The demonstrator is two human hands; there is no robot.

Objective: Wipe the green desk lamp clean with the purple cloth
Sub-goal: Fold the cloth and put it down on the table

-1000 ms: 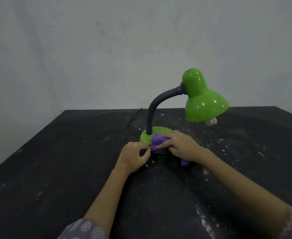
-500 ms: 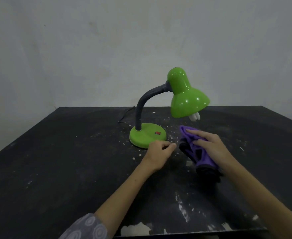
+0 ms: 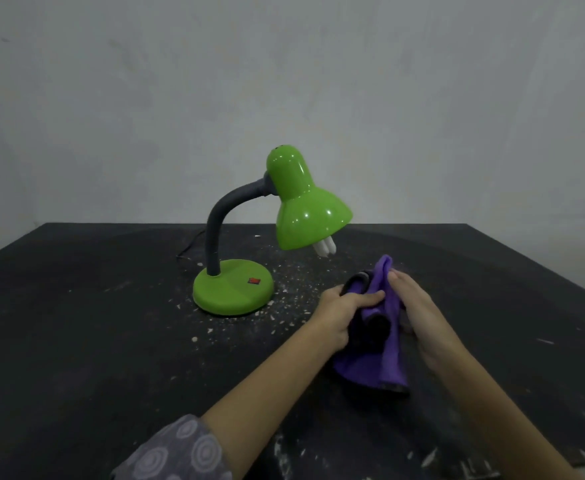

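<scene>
The green desk lamp stands upright on the black table, with a round base, a red switch, a grey bent neck and a green shade tilted to the right with a white bulb showing. To the right of the base, both hands hold the purple cloth, clear of the lamp. My left hand grips the cloth's left side, thumb across it. My right hand presses against the cloth's right side, fingers straight. The cloth's lower part hangs down onto the table.
The black table is speckled with white crumbs and dust around the lamp base. A thin black cord runs from behind the lamp toward the back. A plain grey wall stands behind. The table's front edge lies close at the bottom.
The right hand has drawn the cloth off the lamp base to the right. The left hand has let go of the base and taken hold of the cloth.
</scene>
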